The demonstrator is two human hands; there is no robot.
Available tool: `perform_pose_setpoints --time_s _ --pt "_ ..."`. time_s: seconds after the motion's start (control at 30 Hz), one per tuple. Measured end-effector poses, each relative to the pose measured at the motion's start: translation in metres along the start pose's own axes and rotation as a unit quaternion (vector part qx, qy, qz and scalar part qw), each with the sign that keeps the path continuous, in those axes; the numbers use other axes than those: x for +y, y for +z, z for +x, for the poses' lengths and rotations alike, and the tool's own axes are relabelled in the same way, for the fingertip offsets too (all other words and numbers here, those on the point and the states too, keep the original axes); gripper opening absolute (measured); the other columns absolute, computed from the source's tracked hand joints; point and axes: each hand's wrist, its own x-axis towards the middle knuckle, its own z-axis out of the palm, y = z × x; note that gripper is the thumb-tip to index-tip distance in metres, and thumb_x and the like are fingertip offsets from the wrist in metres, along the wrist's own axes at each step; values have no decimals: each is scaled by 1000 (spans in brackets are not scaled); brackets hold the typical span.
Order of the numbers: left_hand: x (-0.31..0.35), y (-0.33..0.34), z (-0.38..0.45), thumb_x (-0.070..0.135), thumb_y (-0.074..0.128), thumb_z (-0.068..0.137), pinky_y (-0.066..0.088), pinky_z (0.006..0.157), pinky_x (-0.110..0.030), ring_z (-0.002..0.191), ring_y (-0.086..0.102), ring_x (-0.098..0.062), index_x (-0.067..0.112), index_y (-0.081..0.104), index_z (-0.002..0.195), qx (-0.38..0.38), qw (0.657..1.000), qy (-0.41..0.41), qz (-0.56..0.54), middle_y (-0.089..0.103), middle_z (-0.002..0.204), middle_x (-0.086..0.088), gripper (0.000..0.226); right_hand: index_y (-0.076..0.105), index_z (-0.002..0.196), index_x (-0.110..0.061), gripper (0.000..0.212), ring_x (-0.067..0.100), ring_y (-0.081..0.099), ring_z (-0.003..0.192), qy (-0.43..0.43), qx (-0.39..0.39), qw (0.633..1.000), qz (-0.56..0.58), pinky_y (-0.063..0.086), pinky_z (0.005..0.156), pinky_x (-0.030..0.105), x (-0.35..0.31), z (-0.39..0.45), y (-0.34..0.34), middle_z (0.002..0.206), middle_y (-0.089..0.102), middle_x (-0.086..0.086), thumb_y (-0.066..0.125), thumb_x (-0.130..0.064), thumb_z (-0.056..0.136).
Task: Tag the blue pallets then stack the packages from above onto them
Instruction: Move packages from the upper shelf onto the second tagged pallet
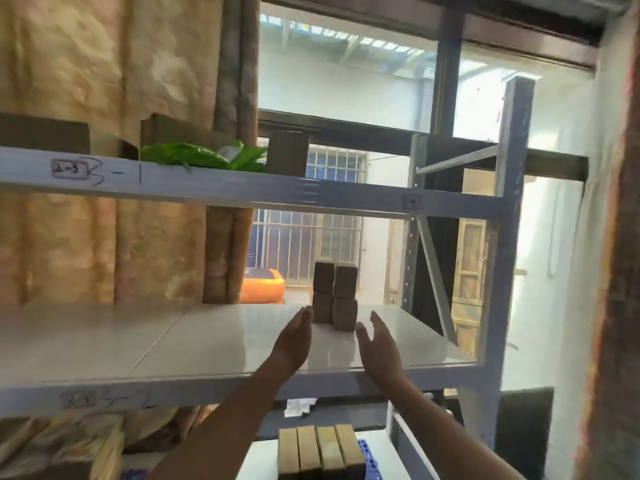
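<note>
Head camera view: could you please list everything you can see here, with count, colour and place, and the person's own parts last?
brown packages: four, two stacks of two, on the middle shelf near its back edge
middle shelf: one, pale grey, across the centre
upper shelf beam: one, grey-blue, handwritten marks at left
green bag: one, on the upper shelf
cardboard boxes: at least three, dark brown, upper shelf
tan packages: four side by side, below the middle shelf
blue pallet: one, only an edge showing beside the tan packages
white paper scrap: one, under the middle shelf
left hand: open, just left of the brown packages
right hand: open, just right of them
</note>
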Motion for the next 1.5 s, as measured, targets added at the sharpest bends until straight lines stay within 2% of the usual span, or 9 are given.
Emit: perform_pose_setpoints --time_s 0.33,0.43,0.57,0.67,0.77,0.93,1.13,1.3,1.5 --pt "-14 14 132 50 38 106 17 127 -39 156 23 -20 21 20 163 63 995 32 -63 21 170 0 67 23 163 -24 79 24 33 153 20 52 993 105 29 123 46 -3 123 52 168 31 0 51 -60 99" --pt "-8 21 157 52 34 107 33 120 -38 134 51 -13 30 48 143 -2 990 71 -123 49 155 -2 45 48 149 -29 54 25 56 136 -8 117 990 71 35 119 54 1 135 68 145 63 -2 46 -56 102" --pt "-9 30 167 43 37 107 51 103 -51 111 66 -25 15 60 129 10 987 85 -138 69 122 -10 42 59 137 -27 46 28 65 116 -3 176 983 49 42 111 58 -3 141 69 124 73 0 41 -50 100" --pt "-1 30 169 46 38 107 56 94 -41 107 65 -21 17 57 128 29 990 87 -104 67 122 -8 41 60 133 -27 38 24 67 109 -18 182 981 71 47 105 58 -8 145 55 118 73 -5 45 -43 102" --pt "11 30 166 57 36 97 49 72 -13 97 65 -11 25 56 119 62 986 107 -116 68 112 3 44 59 134 -25 31 19 67 107 -40 193 976 96 53 102 54 -9 145 44 119 72 -7 56 -33 104" --pt "27 27 150 54 40 105 48 105 -32 122 57 -13 24 57 141 61 979 139 -139 59 136 -1 50 59 133 -28 29 12 65 104 -56 169 973 150 56 98 41 -19 133 28 111 65 -25 57 -33 105" --pt "46 24 102 48 56 101 54 73 -9 110 66 -12 26 64 126 100 958 150 -222 67 118 4 34 58 125 -30 22 -2 65 100 -76 129 972 184 57 92 35 -21 97 6 102 64 -36 60 -33 103" --pt "58 32 55 60 65 87 58 87 -29 105 69 -17 27 62 113 117 947 134 -267 71 111 0 41 53 127 -34 26 -7 61 109 -98 108 958 249 50 87 20 -12 48 -11 109 63 -41 59 -39 103" --pt "52 52 -26 26 71 91 52 89 -42 96 62 -26 16 63 102 155 943 109 -272 66 103 -19 18 46 123 -43 30 -6 61 108 -83 68 956 275 46 80 14 -2 -29 -40 109 60 -37 57 -55 98"
